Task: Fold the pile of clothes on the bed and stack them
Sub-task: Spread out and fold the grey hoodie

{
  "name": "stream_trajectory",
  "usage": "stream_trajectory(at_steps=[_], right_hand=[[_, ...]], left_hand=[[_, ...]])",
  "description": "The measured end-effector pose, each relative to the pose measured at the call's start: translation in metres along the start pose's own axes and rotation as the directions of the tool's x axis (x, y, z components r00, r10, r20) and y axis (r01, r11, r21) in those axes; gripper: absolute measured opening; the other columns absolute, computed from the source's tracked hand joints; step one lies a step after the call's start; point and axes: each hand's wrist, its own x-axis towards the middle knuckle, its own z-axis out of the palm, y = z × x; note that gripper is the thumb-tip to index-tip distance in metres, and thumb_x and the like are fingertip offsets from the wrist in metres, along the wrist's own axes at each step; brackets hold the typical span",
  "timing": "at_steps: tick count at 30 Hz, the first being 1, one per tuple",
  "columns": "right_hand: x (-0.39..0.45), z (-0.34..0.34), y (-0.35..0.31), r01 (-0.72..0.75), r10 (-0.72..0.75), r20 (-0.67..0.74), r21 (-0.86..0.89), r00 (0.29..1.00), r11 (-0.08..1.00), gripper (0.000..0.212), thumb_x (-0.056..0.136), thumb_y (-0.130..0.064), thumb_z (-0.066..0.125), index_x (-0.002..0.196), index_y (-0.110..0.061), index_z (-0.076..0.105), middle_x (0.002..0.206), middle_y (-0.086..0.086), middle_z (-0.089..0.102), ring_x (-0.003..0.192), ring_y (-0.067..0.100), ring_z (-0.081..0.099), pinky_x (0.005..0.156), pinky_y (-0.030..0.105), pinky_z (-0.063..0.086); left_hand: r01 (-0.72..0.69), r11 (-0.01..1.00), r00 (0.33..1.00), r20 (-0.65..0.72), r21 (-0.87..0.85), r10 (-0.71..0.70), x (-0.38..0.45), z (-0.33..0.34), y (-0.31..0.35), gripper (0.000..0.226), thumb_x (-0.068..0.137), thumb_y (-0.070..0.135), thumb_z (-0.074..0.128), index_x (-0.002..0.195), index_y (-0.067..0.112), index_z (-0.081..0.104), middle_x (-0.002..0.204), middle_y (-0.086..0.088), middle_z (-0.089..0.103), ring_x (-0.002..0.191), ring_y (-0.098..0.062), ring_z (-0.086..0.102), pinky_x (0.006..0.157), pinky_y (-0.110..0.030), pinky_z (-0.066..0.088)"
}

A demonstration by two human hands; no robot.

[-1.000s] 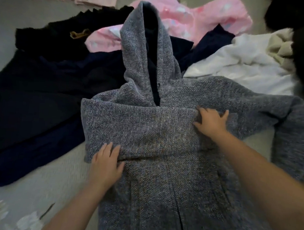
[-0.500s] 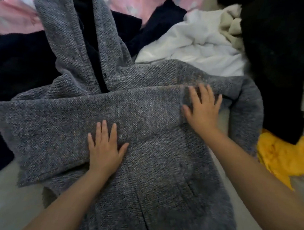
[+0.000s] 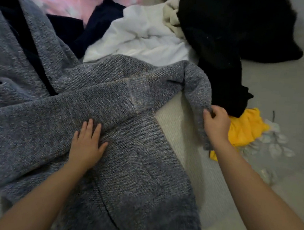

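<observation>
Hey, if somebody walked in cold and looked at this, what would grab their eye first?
The big grey hooded coat spread across the middle, with the left hand pressing flat on its folded sleeve while the right hand grips the other sleeve at the coat's right edge. Next, the bright yellow garment just right of that hand, peeking from under a black garment, and the pink garment at top left.

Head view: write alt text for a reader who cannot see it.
A person's hands fold a grey hooded coat on a bed: the left hand presses flat on it, the right hand pinches its sleeve. White, black, pink and yellow clothes lie around it.
</observation>
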Motion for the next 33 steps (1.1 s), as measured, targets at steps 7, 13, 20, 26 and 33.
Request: stream_trajectory(at_steps=[7,13,20,26,33], right_hand=[[-0.026,-0.034,-0.116,0.075,-0.209,0.149,0.616,0.966,0.784,0.010,0.085,-0.027,0.044,0.090,-0.023,0.052,0.089,-0.009,0.052,0.088,0.006,0.050,0.083,0.026,0.040],[-0.123,0.036,-0.248,-0.159,-0.376,0.555,0.690,0.742,0.706,0.018,0.098,-0.014,0.037,0.082,-0.018,0.045,0.082,-0.003,0.048,0.091,0.018,0.047,0.083,0.032,0.037],[-0.209,0.148,-0.286,-0.097,-0.356,0.847,0.424,0.395,0.900,0.041,0.100,-0.017,0.032,0.141,-0.010,0.031,0.139,0.011,0.038,0.126,0.026,0.040,0.107,0.041,0.035],[-0.171,0.141,-0.201,0.613,-0.455,0.686,0.016,0.568,0.790,0.042,0.092,-0.013,0.052,0.133,-0.005,0.045,0.135,0.010,0.049,0.128,0.026,0.042,0.105,0.033,0.033],[-0.085,0.106,-0.148,0.658,-0.516,0.433,-0.299,0.739,0.691,0.056,0.073,-0.010,0.069,0.124,0.005,0.051,0.133,0.028,0.045,0.125,0.047,0.040,0.100,0.059,0.033]], left_hand=[[0.058,0.903,0.948,-0.260,-0.425,-0.184,-0.049,-0.026,-0.028,0.056,0.096,0.025,0.044,0.145,0.008,0.024,0.154,-0.012,0.013,0.143,-0.026,0.005,0.114,-0.042,0.014],[0.214,0.777,0.856,-0.270,-0.591,-0.442,-0.139,-0.022,-0.113,0.048,0.096,0.014,0.044,0.141,0.004,0.032,0.152,-0.015,0.021,0.142,-0.030,0.010,0.113,-0.039,0.013],[0.336,0.648,0.784,-0.180,-0.683,-0.595,-0.189,0.010,-0.181,0.049,0.092,0.007,0.049,0.138,-0.004,0.034,0.141,-0.025,0.038,0.131,-0.037,0.034,0.107,-0.040,0.025],[0.293,0.597,0.822,-0.122,-0.747,-0.556,-0.152,0.029,-0.177,0.055,0.092,0.018,0.053,0.139,0.001,0.031,0.136,-0.018,0.044,0.124,-0.032,0.042,0.100,-0.038,0.035],[0.322,0.832,0.891,-0.154,-0.451,-0.428,-0.093,0.007,-0.161,0.051,0.098,0.031,0.035,0.145,0.016,0.024,0.155,-0.003,0.013,0.144,-0.020,0.004,0.112,-0.054,0.009]])
